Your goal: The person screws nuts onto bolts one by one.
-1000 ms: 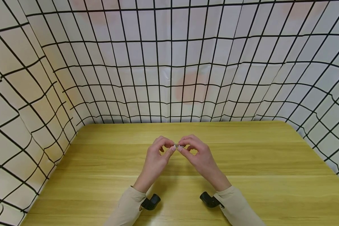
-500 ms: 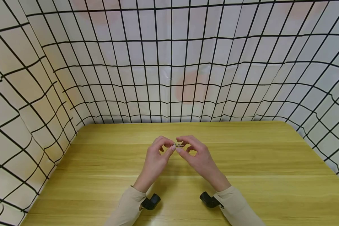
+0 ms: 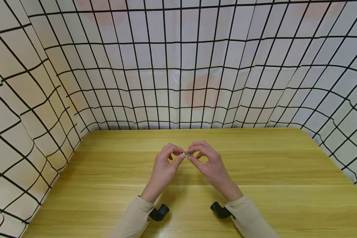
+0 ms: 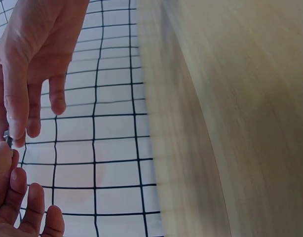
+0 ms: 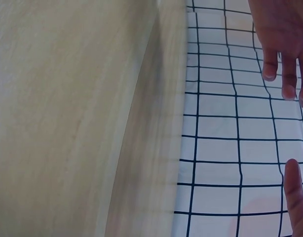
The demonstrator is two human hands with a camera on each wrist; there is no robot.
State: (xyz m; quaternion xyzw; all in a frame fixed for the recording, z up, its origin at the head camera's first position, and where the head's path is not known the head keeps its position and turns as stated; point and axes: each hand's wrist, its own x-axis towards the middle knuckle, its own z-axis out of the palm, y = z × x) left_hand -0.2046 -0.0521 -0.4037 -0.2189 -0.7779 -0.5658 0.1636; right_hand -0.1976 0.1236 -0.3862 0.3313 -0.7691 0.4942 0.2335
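Over the middle of the table, my left hand [image 3: 165, 165] pinches one end of a small silvery metal bolt [image 3: 191, 153] between thumb and forefinger. From the other side my right hand [image 3: 209, 163] brings thumb and forefinger tips together on a small nut around the bolt's shaft, which the fingertips mostly hide. The bolt lies roughly level, pointing right. In the left wrist view the left hand [image 4: 35, 59] is above, the bolt [image 4: 9, 141] shows at the frame's edge, and the right hand [image 4: 23, 207] is below. The right wrist view shows only loose fingers of both hands.
The wooden table [image 3: 113, 185] spreads beneath both hands. White walls with a black grid [image 3: 178, 76] rise behind it and at both sides. Dark curved wrist mounts [image 3: 159, 212] stick out from beige sleeves [image 3: 135, 216].
The right thumb and forefinger parted from the nut half a second ago, and have now come back together on it. My left hand has kept its pinch on the bolt.
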